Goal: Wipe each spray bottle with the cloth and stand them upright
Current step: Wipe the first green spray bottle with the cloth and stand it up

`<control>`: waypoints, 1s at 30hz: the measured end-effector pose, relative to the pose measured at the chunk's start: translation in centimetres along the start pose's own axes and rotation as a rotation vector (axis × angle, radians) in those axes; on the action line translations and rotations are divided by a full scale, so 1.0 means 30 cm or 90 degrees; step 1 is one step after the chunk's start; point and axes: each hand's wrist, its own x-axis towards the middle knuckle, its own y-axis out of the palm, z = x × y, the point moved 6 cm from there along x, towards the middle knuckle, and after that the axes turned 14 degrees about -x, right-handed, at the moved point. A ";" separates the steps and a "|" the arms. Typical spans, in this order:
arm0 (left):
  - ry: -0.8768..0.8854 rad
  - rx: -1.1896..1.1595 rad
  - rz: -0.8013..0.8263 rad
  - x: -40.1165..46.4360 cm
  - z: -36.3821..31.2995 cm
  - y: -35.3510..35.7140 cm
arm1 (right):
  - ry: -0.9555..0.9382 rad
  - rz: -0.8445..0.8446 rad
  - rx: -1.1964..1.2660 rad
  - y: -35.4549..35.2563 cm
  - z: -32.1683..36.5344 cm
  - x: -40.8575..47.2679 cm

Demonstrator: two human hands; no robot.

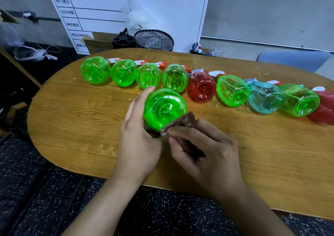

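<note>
The left hand (137,136) is gripping a translucent green plastic spray bottle (164,109), base toward the camera, just in front of the row of lying bottles (201,86) on the oval wooden table (75,127). The right hand (204,151) is pinching a folded brown cloth (180,125) against it. None is standing upright yet; nine are lying unwiped, it seems.

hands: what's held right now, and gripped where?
Left hand grips a green spray bottle around its body, base facing the camera. Right hand pinches the brown cloth by its bunched lower part, its top edge against the bottle.
</note>
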 end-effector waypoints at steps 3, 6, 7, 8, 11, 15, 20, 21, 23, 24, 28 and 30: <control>-0.004 -0.009 0.002 0.000 0.007 -0.001 | 0.050 -0.012 -0.018 -0.020 -0.041 -0.004; -0.018 -0.045 0.011 -0.008 0.012 0.009 | 0.089 -0.042 -0.033 -0.044 -0.063 0.009; -0.016 -0.048 0.017 -0.010 0.007 0.014 | 0.099 -0.053 -0.035 -0.050 -0.067 0.016; -0.013 -0.044 0.025 -0.013 0.004 0.021 | 0.107 -0.064 -0.036 -0.055 -0.069 0.023; -0.019 -0.023 0.054 -0.024 0.006 0.040 | 0.126 -0.082 -0.026 -0.057 -0.066 0.041; -0.002 0.037 0.068 -0.035 -0.001 0.055 | 0.124 -0.086 -0.017 -0.040 -0.045 0.048; -0.009 0.034 0.078 -0.035 -0.016 0.058 | 0.083 -0.064 0.001 -0.016 -0.009 0.040; -0.008 0.031 0.076 -0.035 -0.018 0.055 | 0.071 -0.055 0.005 -0.011 -0.002 0.036; -0.005 0.025 0.060 -0.032 -0.016 0.044 | 0.042 -0.037 0.008 -0.003 0.007 0.027; -0.003 0.022 0.049 -0.029 -0.013 0.037 | 0.029 -0.029 0.006 -0.001 0.008 0.022; -0.006 -0.002 0.018 -0.016 -0.003 0.027 | 0.040 -0.021 -0.006 -0.004 -0.030 0.009; -0.015 -0.017 0.016 -0.017 0.002 0.028 | 0.070 -0.030 -0.016 -0.015 -0.058 0.012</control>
